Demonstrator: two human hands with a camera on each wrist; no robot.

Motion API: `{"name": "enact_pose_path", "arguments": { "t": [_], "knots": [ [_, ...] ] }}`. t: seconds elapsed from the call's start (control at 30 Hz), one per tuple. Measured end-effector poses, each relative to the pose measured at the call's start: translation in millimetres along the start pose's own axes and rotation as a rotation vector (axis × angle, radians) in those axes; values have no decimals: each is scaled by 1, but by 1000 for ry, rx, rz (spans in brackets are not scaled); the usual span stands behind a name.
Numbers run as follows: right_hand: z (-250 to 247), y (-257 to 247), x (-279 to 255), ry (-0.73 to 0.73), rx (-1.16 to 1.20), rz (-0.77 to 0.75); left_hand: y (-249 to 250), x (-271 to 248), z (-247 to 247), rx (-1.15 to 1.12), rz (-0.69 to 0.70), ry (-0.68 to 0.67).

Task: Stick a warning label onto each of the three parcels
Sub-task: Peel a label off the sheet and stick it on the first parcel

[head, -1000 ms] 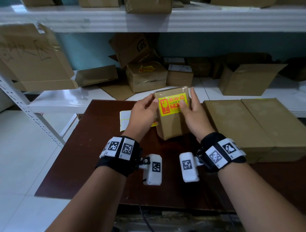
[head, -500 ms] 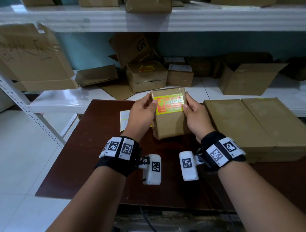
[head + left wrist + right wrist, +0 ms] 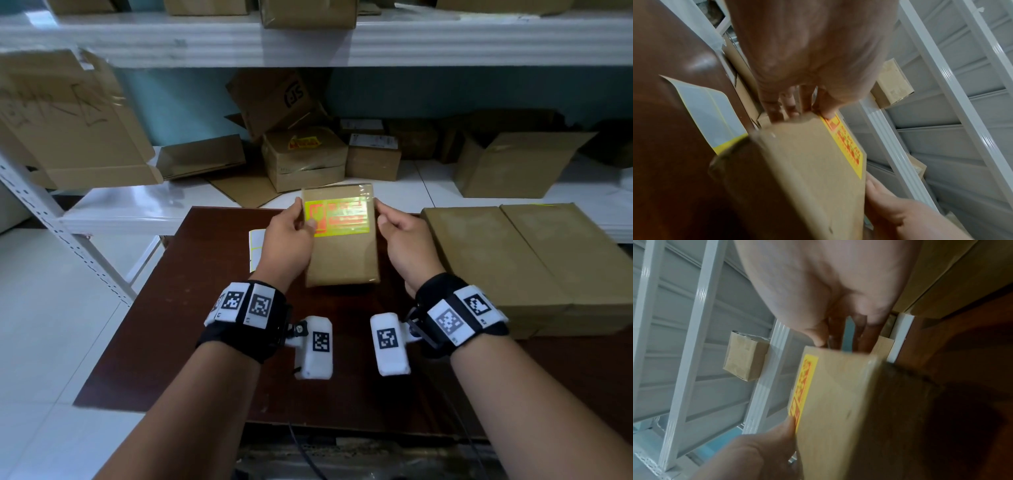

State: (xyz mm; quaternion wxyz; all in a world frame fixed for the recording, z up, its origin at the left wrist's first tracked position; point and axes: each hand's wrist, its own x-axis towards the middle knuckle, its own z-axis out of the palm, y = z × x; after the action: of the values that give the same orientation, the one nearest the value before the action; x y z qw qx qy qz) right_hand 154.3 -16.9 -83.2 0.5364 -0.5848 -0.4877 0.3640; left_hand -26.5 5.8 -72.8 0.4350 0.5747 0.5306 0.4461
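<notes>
Parcel, head view: small brown cardboard parcel (image 3: pixel 342 253) near the bench's (image 3: pixel 191 342) far edge, tilted up, its yellow-and-red warning label (image 3: pixel 337 218) across the upper face.
Change: a second ago fingers pressed flat on the label; now both hands have slid out to the parcel's sides, so I judge this label stuck and this parcel finished.
Hands: left hand (image 3: pixel 291 240) grasps the left side, thumb on the label corner; right hand (image 3: pixel 404 240) grasps the right side.
Remaining: two large flat brown parcels (image 3: pixel 520 260) at the bench's right edge show no label.
Left wrist view: only here, white label backing sheet (image 3: pixel 711 113) lies plainly beside the parcel.
Right wrist view: right-hand fingers (image 3: pixel 863 332) behind the parcel's top; label seen edge-on.
</notes>
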Motion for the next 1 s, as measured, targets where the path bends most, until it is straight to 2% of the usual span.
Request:
{"name": "enact_pose_path", "arguments": {
  "t": [0.13,0.3,0.43,0.6,0.67,0.8,1.0],
  "knots": [
    [6,1,-1,27,9,39,6,-2,0,-100,-63,4],
    [10,4,0,136,52,101,2,1,5,-109,-25,50],
    [10,4,-1,97,127,179,1,7,1,-141,-36,63],
    [14,-1,-5,-4,140,163,-5,8,2,32,-55,-62],
    [16,-1,-5,-40,133,175,-5,8,2,8,-93,-46],
    [16,7,-1,51,72,228,-11,12,3,-34,-110,-21],
    [19,16,3,29,-61,198,-23,17,7,139,-68,2]
  ]
}}
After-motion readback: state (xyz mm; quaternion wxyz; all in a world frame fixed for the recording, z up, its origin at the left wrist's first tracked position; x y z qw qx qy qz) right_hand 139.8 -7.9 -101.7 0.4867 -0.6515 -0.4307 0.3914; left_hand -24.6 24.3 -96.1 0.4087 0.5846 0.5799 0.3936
